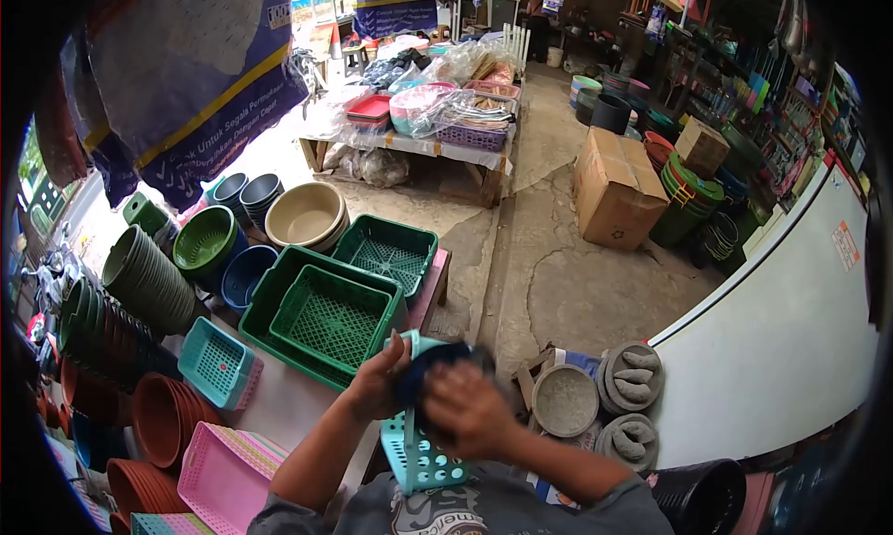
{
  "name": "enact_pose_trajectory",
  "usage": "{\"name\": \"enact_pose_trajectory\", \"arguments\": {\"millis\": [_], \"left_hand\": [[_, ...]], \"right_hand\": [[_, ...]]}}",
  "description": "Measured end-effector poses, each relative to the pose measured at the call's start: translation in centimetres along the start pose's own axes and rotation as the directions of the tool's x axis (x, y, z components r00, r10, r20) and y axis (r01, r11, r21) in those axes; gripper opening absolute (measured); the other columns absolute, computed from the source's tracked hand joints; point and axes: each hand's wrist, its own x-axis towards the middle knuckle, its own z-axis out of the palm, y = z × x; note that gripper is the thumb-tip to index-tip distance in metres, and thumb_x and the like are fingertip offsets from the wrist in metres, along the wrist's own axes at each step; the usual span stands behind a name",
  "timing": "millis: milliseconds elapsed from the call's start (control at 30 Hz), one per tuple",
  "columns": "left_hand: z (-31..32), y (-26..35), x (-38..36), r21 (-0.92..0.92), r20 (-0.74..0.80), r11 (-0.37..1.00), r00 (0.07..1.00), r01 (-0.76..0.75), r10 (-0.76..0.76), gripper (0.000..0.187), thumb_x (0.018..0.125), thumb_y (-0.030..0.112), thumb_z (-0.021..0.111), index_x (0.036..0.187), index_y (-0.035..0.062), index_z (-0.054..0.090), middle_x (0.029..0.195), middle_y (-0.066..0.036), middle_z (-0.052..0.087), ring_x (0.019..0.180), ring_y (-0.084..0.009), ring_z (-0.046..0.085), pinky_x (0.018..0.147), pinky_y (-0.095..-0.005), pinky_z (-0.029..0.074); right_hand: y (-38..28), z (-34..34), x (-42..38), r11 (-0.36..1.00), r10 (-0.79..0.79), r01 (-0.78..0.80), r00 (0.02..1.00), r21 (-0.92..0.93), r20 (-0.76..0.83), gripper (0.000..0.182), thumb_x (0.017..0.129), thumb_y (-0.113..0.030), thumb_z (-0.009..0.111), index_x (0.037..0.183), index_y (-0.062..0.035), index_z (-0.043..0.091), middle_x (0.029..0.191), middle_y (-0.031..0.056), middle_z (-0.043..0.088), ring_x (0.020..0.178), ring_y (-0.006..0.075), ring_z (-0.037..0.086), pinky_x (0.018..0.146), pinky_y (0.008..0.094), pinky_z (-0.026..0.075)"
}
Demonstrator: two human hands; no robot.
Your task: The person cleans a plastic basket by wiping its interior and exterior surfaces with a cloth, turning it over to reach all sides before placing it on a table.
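Observation:
A turquoise plastic basket (419, 456) with round holes in its side is held close against my body, tilted. My left hand (379, 386) grips its upper edge, thumb up. A dark blue cloth (430, 366) lies against the basket between my hands. My right hand (470, 409), smeared by motion, is on that cloth with its fingers bent over it. Just beyond my hands, green plastic baskets (335, 316) sit nested on a pale table (279, 372).
To the left stand stacked pots (167, 423), pink trays (219, 479) and a small turquoise basket stack (216, 363). Stone mortars (565, 400) are at the right, beside a white panel (772, 349). A cardboard box (619, 191) stands on the floor ahead, near a goods-laden table (312, 153).

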Motion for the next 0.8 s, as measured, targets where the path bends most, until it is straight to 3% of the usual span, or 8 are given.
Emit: {"name": "enact_pose_trajectory", "arguments": {"millis": [133,300,400,500,600,667,767,800], "left_hand": [[-0.5,-1.1,0.0,0.168,-0.264,0.982,0.963,0.092,-0.045,0.063,0.095,0.056,0.032,0.132,0.0058,0.043,0.118,-0.011,0.057,0.102,-0.0202,0.060,0.089,-0.0355,0.050],[0.5,-0.9,0.8,0.348,-0.256,0.937,0.965,0.039,0.055,0.076,0.090,0.065,0.028,0.135,0.0052,0.042,0.125,-0.013,0.056,0.114,-0.0252,0.056,0.096,-0.0402,0.046],[1.1,-0.8,1.1,0.332,-0.305,0.942,0.939,-0.052,0.159,0.078,0.090,0.066,0.026,0.135,0.0036,0.041,0.130,-0.014,0.052,0.120,-0.0264,0.051,0.102,-0.0418,0.040],[0.0,-0.8,0.7,0.193,-0.324,0.976,0.932,-0.102,0.161,0.068,0.094,0.058,0.031,0.132,0.0031,0.044,0.126,-0.013,0.054,0.110,-0.0219,0.057,0.097,-0.0370,0.045],[1.4,-0.3,0.2,0.127,-0.216,0.983,0.963,-0.133,0.159,0.073,0.094,0.060,0.026,0.136,0.0012,0.038,0.128,-0.019,0.052,0.115,-0.0308,0.054,0.098,-0.0445,0.044],[-0.3,-0.6,-0.5,0.171,-0.171,0.982,0.979,-0.079,0.109,0.063,0.095,0.050,0.035,0.134,-0.0002,0.041,0.126,-0.021,0.053,0.113,-0.0321,0.056,0.098,-0.0465,0.044],[-3.2,-1.9,-0.2,-0.196,0.145,0.979,0.986,-0.054,0.083,0.050,0.095,0.034,0.041,0.131,-0.0009,0.044,0.124,-0.018,0.055,0.109,-0.0298,0.058,0.095,-0.0441,0.046],[-2.9,-1.6,-0.6,-0.193,0.146,0.979,0.985,-0.058,0.088,0.050,0.095,0.034,0.041,0.131,-0.0009,0.044,0.124,-0.018,0.055,0.109,-0.0298,0.058,0.095,-0.0441,0.046]], "right_hand": [[0.8,0.8,-0.5,1.000,-0.016,0.017,0.999,-0.014,0.041,0.034,0.071,-0.031,0.068,0.100,-0.0131,0.063,0.121,0.0076,0.058,0.122,0.0249,0.047,0.110,0.0496,0.021],[2.5,-1.3,3.2,0.917,0.396,-0.398,0.902,0.022,-0.171,0.041,0.068,-0.032,0.070,0.104,-0.0130,0.062,0.124,0.0083,0.056,0.125,0.0311,0.043,0.109,0.0519,0.020],[0.0,0.6,0.2,0.986,0.010,-0.015,0.999,-0.164,-0.030,0.039,0.065,-0.030,0.067,0.101,-0.0166,0.063,0.122,0.0068,0.057,0.125,0.0271,0.044,0.109,0.0516,0.021],[0.3,2.2,-1.7,0.972,-0.111,0.101,0.993,-0.212,-0.037,0.028,0.070,-0.030,0.065,0.095,-0.0198,0.063,0.122,0.0038,0.057,0.125,0.0223,0.044,0.109,0.0508,0.021],[1.6,-1.7,2.2,0.994,-0.002,-0.028,0.960,-0.102,-0.281,0.029,0.069,-0.025,0.068,0.095,-0.0141,0.063,0.118,0.0092,0.059,0.118,0.0274,0.049,0.106,0.0470,0.028],[2.3,-2.8,3.0,0.843,0.425,-0.284,0.872,0.456,-0.242,0.036,0.066,-0.026,0.072,0.096,-0.0081,0.062,0.112,0.0159,0.058,0.109,0.0329,0.053,0.099,0.0472,0.034],[3.5,-3.1,2.2,0.831,0.412,-0.343,0.908,0.438,-0.072,0.043,0.065,-0.026,0.073,0.099,-0.0051,0.061,0.108,0.0205,0.058,0.101,0.0358,0.054,0.092,0.0467,0.038],[2.5,-2.8,1.9,0.956,0.216,-0.168,0.958,0.242,-0.188,0.042,0.066,-0.026,0.072,0.101,-0.0062,0.060,0.112,0.0186,0.058,0.105,0.0349,0.054,0.096,0.0465,0.037]]}}
